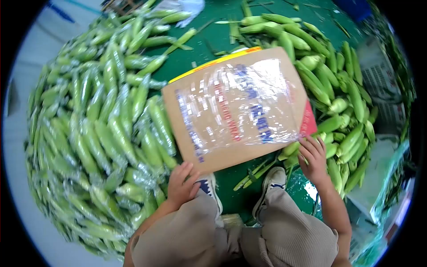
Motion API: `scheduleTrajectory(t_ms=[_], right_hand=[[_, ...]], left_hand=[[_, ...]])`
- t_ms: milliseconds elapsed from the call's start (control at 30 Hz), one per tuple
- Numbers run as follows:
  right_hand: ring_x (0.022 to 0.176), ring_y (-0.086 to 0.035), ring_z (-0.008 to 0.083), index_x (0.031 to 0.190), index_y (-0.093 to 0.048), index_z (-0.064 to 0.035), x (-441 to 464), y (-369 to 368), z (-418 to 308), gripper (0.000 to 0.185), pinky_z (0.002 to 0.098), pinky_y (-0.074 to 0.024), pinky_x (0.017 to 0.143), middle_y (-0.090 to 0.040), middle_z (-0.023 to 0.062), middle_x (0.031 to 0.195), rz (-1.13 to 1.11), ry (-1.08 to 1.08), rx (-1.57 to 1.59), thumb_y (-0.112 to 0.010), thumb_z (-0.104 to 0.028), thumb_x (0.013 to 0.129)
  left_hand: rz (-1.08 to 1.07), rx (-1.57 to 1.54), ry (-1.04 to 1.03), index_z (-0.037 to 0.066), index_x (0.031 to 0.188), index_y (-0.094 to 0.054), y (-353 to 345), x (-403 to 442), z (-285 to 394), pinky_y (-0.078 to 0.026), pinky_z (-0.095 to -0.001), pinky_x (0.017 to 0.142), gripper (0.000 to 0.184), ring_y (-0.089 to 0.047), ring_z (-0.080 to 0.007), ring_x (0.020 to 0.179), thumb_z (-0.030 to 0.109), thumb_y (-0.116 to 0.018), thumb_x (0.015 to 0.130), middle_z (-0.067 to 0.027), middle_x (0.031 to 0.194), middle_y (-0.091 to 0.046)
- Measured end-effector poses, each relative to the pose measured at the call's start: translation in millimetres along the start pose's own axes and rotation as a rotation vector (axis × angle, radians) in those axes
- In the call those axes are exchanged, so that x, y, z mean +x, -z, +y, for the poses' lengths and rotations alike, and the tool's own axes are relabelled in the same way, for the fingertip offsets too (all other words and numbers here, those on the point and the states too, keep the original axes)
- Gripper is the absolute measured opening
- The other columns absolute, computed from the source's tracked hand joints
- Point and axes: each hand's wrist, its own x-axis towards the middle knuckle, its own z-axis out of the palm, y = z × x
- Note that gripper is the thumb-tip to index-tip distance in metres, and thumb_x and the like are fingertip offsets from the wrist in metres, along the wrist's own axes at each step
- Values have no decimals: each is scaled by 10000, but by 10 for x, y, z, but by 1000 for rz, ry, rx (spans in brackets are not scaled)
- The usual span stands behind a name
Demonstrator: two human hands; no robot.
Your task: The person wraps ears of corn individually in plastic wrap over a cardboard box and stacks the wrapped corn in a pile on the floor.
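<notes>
A brown cardboard box [209,162] with blue and red print lies tilted in front of my knees, clear plastic film [231,107] spread over its top and a yellow strip along its far edge. At the box's near left corner is my left hand [181,182], its fingers curled near the edge; whether they grip it cannot be made out. My right hand [313,158] touches the near right corner, by the red patch, with its fingers spread.
Film-wrapped corn ears [106,133] form a large heap on the left. Unwrapped green ears [351,142] are piled on the right, beside printed sacks [378,71] and a clear plastic bag [378,178]. Loose husks lie on the green floor [231,196] near my shoes.
</notes>
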Motion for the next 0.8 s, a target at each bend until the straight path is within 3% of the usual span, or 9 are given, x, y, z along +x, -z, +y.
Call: scheduleTrajectory(t_ms=[67,133,200,233,300,500,800], right_hand=[[1207,-623,386,1175,-630,-41,-528,9,-262,379,553,-470,1046,-685,170,1275,133,-130,111,-760,5,823],[1078,-649,378,1196,-610,-34,-1496,-126,-673,402,465,-493,1007,-678,202,1151,121,-567,299,-749,41,826],[1059,-667,345,1215,-621,-46,-2353,-115,-1181,351,430,-496,989,-673,197,1090,-334,-1004,467,-728,-43,881],[1060,-667,343,1214,-623,-45,-2668,-97,-1443,346,429,-496,990,-675,196,1090,-548,-1148,547,-726,-47,884],[1060,-668,340,1212,-626,-43,-3082,-12,-1885,336,427,-497,990,-677,194,1089,-766,-1299,725,-722,-53,890],[1060,-671,331,1206,-637,-37,-3386,153,-2409,309,423,-499,991,-684,189,1087,-879,-1467,1029,-709,-73,907],[1060,-675,317,1196,-652,-28,-2810,299,-1620,276,415,-501,992,-694,182,1085,-1090,-1397,928,-691,-102,933]], left_hand=[[-13,-67,142,142,1378,-648,-131,-810,52,-467,-588,1076,514,-523,-413,1398,299,-760,902,-224,1520,-533],[-239,-157,523,139,1373,-650,-202,-1668,306,-468,-583,1071,508,-526,-411,1388,295,-759,902,-222,1510,-536],[-452,-226,882,137,1367,-651,-141,-2193,538,-470,-579,1066,501,-530,-408,1379,292,-758,903,-221,1500,-540],[-469,-223,947,136,1365,-652,-94,-2319,547,-471,-577,1063,497,-531,-407,1374,290,-757,904,-220,1495,-541],[-443,-209,1037,134,1359,-654,-93,-2333,365,-472,-572,1058,491,-535,-404,1365,287,-756,904,-219,1485,-544],[-380,-182,1132,127,1343,-659,23,-2268,214,-477,-559,1042,470,-545,-397,1337,276,-753,907,-214,1455,-554],[-508,-303,1452,116,1318,-666,-156,-2532,1363,-485,-538,1017,440,-560,-386,1294,261,-747,910,-208,1410,-568]])
